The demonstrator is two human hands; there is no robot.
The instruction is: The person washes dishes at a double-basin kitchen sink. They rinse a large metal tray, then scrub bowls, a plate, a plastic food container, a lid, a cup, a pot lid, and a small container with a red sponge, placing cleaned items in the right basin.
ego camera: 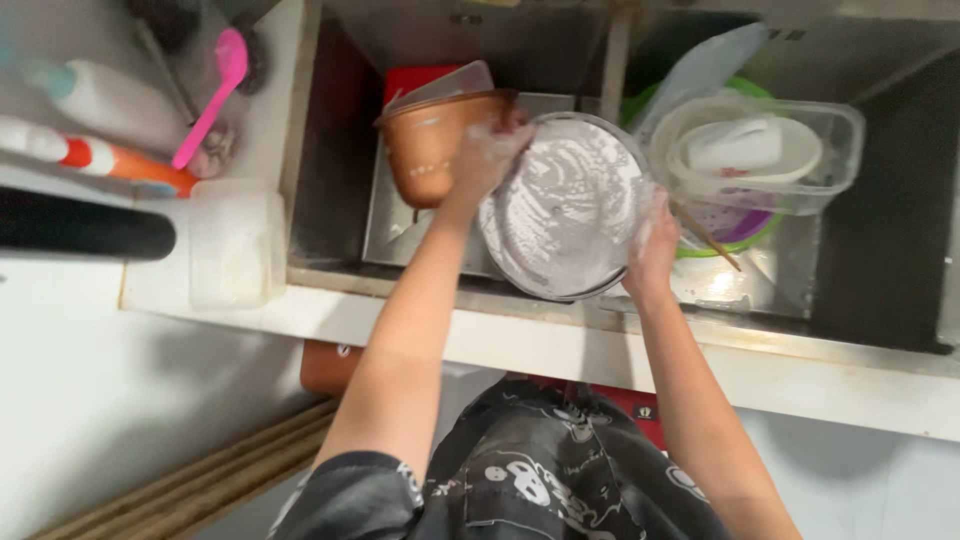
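A round metal lid or plate (565, 205) covered in white soap suds is held upright over the sink (330, 160). My left hand (490, 150), sudsy, grips its upper left rim. My right hand (650, 250) holds its right edge from behind. Whether a sponge is in either hand is hidden by foam.
A brown plastic jug (430, 145) stands in the sink to the left of the lid. To the right lie a clear plastic container (800, 150), white bowls and a green basin (740, 240). On the left counter are a pink spoon (215, 90), bottles and a white tub (235, 245).
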